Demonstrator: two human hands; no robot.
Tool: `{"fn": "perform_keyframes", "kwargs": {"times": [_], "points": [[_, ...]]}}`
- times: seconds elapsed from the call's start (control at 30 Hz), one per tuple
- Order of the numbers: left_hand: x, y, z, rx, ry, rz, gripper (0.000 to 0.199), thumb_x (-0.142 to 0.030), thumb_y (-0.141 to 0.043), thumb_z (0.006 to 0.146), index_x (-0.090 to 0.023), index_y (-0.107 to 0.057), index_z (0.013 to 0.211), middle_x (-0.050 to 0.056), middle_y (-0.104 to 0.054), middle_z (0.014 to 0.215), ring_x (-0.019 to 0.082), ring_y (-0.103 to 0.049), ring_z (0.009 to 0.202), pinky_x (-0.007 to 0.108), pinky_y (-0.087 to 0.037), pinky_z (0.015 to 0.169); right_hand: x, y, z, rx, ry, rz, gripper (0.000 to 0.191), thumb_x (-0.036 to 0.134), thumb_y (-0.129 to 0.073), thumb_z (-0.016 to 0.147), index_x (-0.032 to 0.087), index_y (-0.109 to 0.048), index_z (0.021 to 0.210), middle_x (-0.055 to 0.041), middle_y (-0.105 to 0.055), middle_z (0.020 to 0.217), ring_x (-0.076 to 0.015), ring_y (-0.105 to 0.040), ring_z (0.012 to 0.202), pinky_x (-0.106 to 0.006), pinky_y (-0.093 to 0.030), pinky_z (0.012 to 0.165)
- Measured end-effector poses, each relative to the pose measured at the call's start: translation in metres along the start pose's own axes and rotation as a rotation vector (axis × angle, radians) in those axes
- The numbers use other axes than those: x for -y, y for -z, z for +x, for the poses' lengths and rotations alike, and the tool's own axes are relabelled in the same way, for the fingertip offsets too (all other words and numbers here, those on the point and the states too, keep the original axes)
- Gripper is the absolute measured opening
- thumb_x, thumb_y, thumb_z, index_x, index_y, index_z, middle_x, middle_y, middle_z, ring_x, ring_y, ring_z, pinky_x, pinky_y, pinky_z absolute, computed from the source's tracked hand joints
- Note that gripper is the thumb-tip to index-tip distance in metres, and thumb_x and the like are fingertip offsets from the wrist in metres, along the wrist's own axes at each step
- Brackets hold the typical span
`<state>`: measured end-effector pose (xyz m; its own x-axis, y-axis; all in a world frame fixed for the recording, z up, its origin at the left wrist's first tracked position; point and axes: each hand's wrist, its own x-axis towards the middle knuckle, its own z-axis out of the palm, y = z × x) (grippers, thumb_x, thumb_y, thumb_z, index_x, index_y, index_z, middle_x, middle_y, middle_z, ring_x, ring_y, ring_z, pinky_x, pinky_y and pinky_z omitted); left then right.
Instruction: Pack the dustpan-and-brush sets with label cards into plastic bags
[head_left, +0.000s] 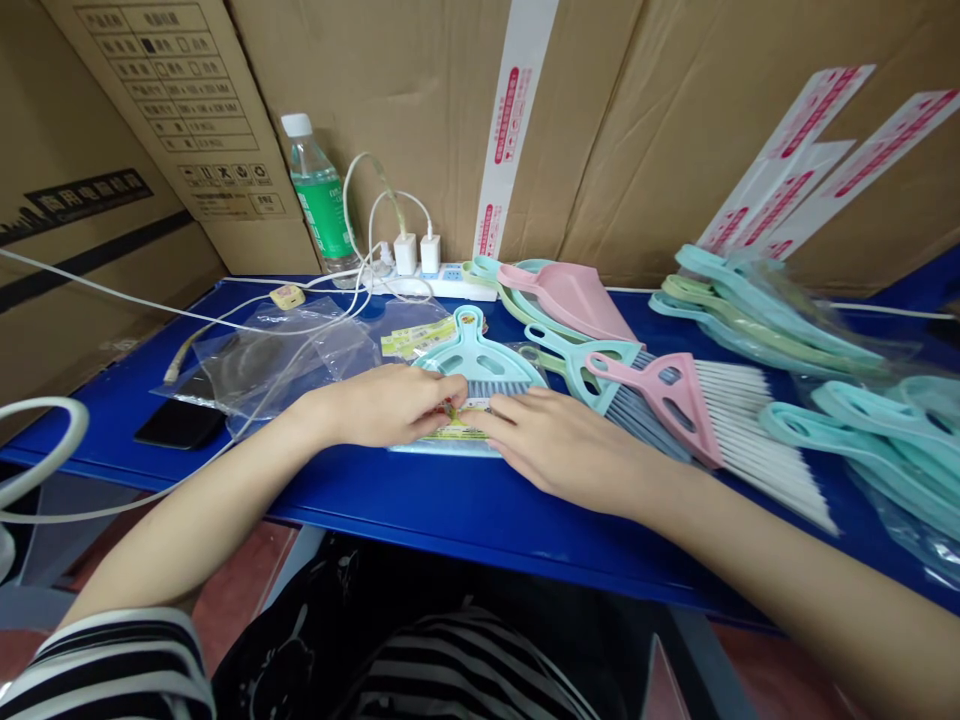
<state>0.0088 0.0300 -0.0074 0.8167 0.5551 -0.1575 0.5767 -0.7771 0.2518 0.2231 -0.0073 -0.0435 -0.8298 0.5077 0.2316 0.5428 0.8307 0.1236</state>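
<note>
Directly in front of me lies a light blue brush (471, 350) with grey bristles, on top of a dustpan (450, 449) of similar colour that is mostly hidden. A yellow-green printed label (459, 432) runs across the set below the bristles. My left hand (382, 405) has its fingers curled closed on the label's left part. From the other side, my right hand (551, 440) pinches the label's right part. Both fingertips are partly hidden, and the hands are a short gap apart.
Right of my hands are loose brushes (686, 410) and a pink dustpan (577, 300). Bagged sets (885, 440) lie further right. Clear bags (292, 350), yellow labels (416, 338), a phone (180, 424), a power strip (465, 284) and a bottle (322, 205) occupy the left and back.
</note>
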Motion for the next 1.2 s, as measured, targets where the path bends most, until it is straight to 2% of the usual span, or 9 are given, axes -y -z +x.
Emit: {"fn": "perform_keyframes", "kwargs": {"times": [0.5, 1.2], "points": [[-0.0018, 0.0013, -0.0007, 0.001, 0.003, 0.021, 0.005, -0.018, -0.046, 0.091, -0.018, -0.051, 0.091, 0.0, -0.062, 0.072, 0.013, -0.054, 0.06, 0.024, -0.033, 0.055, 0.0002, -0.0003, -0.0006, -0.049, 0.018, 0.004, 0.035, 0.005, -0.049, 0.084, 0.013, -0.063, 0.114, -0.0062, -0.065, 0.084, -0.0209, -0.06, 0.069, -0.033, -0.044, 0.064], [-0.0021, 0.001, -0.0009, -0.006, -0.011, 0.036, 0.006, -0.016, -0.045, 0.091, -0.019, -0.05, 0.088, 0.0, -0.061, 0.072, 0.013, -0.053, 0.06, 0.024, -0.033, 0.055, 0.0001, 0.0005, -0.0009, -0.003, 0.005, 0.001, 0.033, 0.005, -0.049, 0.084, 0.015, -0.062, 0.113, -0.006, -0.066, 0.086, -0.0198, -0.061, 0.071, -0.032, -0.043, 0.066]]}}
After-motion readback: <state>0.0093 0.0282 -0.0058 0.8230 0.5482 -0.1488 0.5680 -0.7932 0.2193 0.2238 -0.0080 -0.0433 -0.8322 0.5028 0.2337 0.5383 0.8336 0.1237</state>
